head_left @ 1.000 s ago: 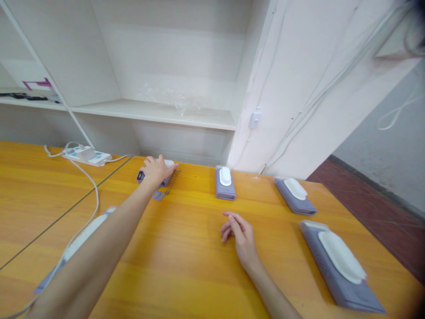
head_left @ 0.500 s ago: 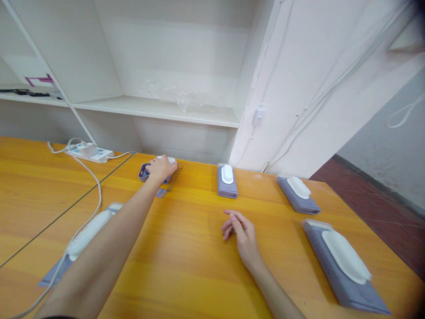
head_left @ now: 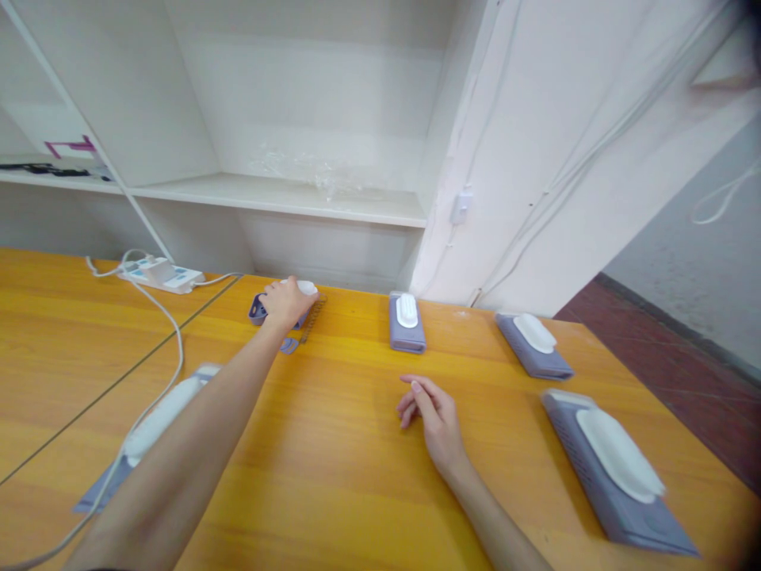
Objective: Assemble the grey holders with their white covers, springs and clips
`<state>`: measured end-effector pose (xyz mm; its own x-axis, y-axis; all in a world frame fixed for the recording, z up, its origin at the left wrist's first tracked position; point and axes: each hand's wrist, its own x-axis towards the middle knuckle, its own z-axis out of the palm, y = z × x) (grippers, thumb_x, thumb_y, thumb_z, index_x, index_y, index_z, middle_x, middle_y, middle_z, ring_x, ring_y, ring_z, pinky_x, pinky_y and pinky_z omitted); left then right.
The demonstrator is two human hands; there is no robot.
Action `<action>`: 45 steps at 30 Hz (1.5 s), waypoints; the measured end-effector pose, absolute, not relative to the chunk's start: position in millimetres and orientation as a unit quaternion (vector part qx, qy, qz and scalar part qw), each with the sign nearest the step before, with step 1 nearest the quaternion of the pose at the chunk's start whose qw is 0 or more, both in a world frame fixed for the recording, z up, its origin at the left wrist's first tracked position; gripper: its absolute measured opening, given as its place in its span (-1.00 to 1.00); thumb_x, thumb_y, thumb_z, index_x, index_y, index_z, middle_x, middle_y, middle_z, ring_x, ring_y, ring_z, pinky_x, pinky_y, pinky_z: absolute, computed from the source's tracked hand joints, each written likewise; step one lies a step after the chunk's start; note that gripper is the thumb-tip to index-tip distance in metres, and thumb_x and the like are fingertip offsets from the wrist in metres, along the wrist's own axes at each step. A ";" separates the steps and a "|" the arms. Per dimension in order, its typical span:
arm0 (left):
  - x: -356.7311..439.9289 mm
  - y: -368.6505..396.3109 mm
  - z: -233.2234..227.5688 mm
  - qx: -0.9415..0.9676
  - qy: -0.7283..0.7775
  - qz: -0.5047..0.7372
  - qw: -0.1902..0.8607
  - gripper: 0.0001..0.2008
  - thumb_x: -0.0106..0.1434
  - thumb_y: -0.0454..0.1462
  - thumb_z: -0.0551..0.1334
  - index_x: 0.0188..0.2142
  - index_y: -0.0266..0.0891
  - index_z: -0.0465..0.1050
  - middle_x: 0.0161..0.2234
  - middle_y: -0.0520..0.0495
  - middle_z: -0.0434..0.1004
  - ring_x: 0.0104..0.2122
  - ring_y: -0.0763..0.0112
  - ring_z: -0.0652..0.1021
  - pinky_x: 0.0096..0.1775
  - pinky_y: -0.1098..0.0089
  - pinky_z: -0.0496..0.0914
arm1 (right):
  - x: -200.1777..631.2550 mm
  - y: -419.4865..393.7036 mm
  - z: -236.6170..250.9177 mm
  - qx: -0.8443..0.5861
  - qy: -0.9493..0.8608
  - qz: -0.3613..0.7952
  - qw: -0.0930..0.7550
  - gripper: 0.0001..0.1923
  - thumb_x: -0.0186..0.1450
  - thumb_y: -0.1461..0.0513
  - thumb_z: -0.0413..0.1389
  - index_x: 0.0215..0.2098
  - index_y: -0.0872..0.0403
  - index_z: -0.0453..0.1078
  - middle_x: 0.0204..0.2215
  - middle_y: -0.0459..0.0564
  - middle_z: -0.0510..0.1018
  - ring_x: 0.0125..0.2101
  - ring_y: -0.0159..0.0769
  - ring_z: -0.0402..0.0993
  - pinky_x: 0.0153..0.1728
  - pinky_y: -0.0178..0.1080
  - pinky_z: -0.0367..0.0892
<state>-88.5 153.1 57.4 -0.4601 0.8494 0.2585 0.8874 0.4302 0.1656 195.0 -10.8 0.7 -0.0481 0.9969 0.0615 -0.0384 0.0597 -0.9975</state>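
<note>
My left hand (head_left: 287, 301) reaches to the back of the table, its fingers and thumb closed from above around a purple-grey case (head_left: 300, 320) topped by a white oval piece (head_left: 307, 287). Much of that case is hidden under the hand. Close by its left side is an open purple-grey part (head_left: 258, 309). A thin coil spring (head_left: 313, 319) and a small curved purple-grey piece (head_left: 289, 346) lie just in front and to the right. My right hand (head_left: 435, 420) rests on the table, fingers loosely bent and apart, holding nothing.
Similar purple-grey cases with white oval tops stand at back centre (head_left: 407, 337), back right (head_left: 532, 354) and front right (head_left: 618, 496). Another white-topped one (head_left: 163, 416) lies partly under my left forearm, crossed by a white cable (head_left: 179, 349). A power strip (head_left: 163, 274) sits back left.
My left hand has barely shifted over the case, and slightly more of the white oval piece shows. My right hand stays where it was.
</note>
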 end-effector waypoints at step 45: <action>-97.0 134.8 48.8 -0.535 -0.841 -0.042 0.060 -0.39 0.09 0.10 0.05 -0.05 -0.31 0.30 -0.12 -0.41 0.43 -0.02 -0.17 0.31 -0.13 0.05 0.16 | 195.4 -12.0 3.0 -0.466 -0.523 0.498 0.511 -0.57 0.29 -0.04 -0.03 -0.17 0.15 0.36 -0.58 -0.09 0.45 -0.66 -0.41 0.36 -0.59 -0.34 0.26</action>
